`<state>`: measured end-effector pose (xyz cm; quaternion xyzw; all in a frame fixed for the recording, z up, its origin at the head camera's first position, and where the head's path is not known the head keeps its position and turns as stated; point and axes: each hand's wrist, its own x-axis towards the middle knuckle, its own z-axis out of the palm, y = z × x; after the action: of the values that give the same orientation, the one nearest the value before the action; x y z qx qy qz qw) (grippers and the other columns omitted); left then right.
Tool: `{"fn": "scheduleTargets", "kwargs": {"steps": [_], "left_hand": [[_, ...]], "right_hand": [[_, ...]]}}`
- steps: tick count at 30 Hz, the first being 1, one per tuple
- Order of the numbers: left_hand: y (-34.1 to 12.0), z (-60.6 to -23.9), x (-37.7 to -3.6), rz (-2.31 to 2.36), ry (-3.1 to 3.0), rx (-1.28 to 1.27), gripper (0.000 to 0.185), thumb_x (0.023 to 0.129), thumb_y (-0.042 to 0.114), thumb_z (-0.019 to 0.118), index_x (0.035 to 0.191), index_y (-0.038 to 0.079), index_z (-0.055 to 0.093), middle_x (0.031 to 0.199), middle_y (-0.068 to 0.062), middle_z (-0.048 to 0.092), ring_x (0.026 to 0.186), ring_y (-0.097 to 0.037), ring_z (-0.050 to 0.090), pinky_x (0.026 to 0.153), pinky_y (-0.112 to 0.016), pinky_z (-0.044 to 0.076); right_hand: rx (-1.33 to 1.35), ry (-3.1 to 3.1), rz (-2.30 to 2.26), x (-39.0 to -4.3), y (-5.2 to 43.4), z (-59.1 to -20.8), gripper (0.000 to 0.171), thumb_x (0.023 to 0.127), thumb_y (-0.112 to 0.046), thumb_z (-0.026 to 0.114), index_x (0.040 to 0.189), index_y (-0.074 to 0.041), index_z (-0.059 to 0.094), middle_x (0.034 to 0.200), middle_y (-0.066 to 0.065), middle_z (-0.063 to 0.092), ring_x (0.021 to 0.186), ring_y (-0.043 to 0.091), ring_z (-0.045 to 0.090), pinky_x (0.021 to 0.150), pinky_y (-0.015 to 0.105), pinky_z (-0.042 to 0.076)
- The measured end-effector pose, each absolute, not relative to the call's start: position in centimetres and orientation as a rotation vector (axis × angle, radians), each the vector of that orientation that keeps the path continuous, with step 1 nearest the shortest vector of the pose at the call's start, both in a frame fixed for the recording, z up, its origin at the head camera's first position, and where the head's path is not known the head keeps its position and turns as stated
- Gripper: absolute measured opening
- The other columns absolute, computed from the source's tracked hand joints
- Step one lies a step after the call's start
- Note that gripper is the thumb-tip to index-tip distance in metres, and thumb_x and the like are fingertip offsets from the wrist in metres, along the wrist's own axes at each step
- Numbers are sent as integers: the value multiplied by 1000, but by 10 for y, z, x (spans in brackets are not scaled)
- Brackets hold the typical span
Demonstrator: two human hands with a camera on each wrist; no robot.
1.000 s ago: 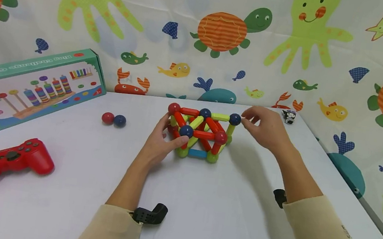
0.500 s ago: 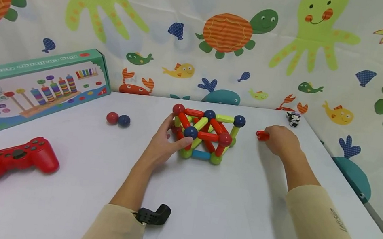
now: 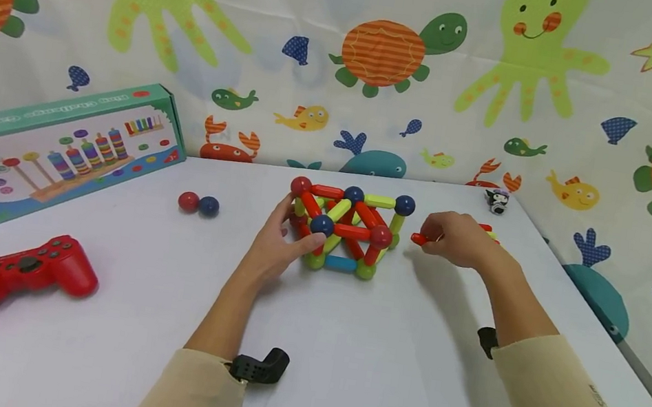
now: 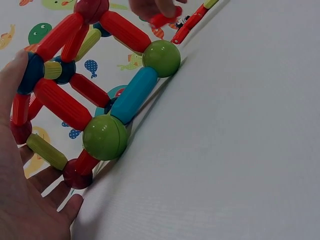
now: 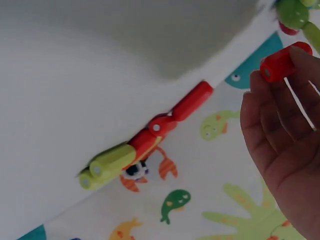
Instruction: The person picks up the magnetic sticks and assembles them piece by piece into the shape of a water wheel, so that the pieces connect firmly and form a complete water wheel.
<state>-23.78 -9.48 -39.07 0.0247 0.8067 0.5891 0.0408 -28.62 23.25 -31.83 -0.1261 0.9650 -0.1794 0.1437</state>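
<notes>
A frame of red, green and blue magnetic sticks and balls [image 3: 347,231] stands mid-table, also seen close up as the stick-and-ball frame [image 4: 95,95]. My left hand [image 3: 285,243] holds its left side, thumb on a dark blue ball [image 3: 320,224], fingers curled round the far side. My right hand [image 3: 452,239] is just right of the frame and grips a red stick [image 3: 419,239], shown as the red stick [image 5: 280,62] between its fingertips. Loose red and green sticks [image 5: 145,142] lie on the table behind that hand.
A red ball [image 3: 188,201] and a blue ball [image 3: 209,206] lie left of the frame. A red game controller [image 3: 3,276] and a ring game box [image 3: 52,148] are at the left. A small black-and-white figure [image 3: 496,200] stands at the far right corner by the table [image 3: 372,363] edge.
My right hand left the frame's top right ball, reached to the loose sticks at the right, picked up a red stick and moved back toward the frame. My left hand stayed put.
</notes>
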Motion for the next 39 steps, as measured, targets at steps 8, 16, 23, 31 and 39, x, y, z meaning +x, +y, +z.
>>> {"fn": "scheduleTargets", "kwargs": {"steps": [8, 16, 23, 31, 39], "left_hand": [[-95, -391, -237, 1802, 2478, 87, 105, 87, 56, 76, 167, 28, 13, 168, -4, 31, 155, -25, 28, 125, -52, 31], [-95, -392, -237, 1807, 2477, 90, 104, 88, 55, 76, 167, 28, 14, 168, -4, 30, 155, -25, 27, 125, -51, 31], [-95, -392, -238, 1802, 2474, 86, 104, 88, 55, 76, 167, 29, 13, 169, -4, 29, 156, -25, 26, 125, -52, 31], [-97, -392, -238, 1780, 2483, 64, 106, 87, 58, 75, 167, 29, 12, 170, -4, 28, 156, -25, 26, 125, -51, 32], [-94, -391, -238, 1785, 2481, 65, 106, 87, 57, 76, 167, 29, 13, 169, -4, 28, 156, -25, 26, 125, -51, 32]], "right_hand": [[-594, 2880, -564, -267, 213, -290, 26, 94, -8, 72, 120, -10, 69, 114, 12, 71, 111, 32, 62, 88, 46, 60], [-811, 2976, -366, -259, 192, -282, 25, 92, -7, 76, 115, -15, 72, 111, 6, 70, 110, 27, 62, 91, 45, 59], [-872, 2986, -371, -257, 188, -281, 26, 90, -6, 78, 115, -14, 73, 113, 6, 71, 115, 30, 58, 91, 46, 59], [-861, 2990, -358, -260, 178, -285, 28, 91, -6, 77, 117, -14, 73, 113, 4, 73, 117, 28, 56, 90, 44, 59], [-839, 2979, -406, -260, 179, -284, 28, 93, -6, 75, 120, -13, 72, 115, 6, 73, 115, 28, 57, 92, 45, 58]]}}
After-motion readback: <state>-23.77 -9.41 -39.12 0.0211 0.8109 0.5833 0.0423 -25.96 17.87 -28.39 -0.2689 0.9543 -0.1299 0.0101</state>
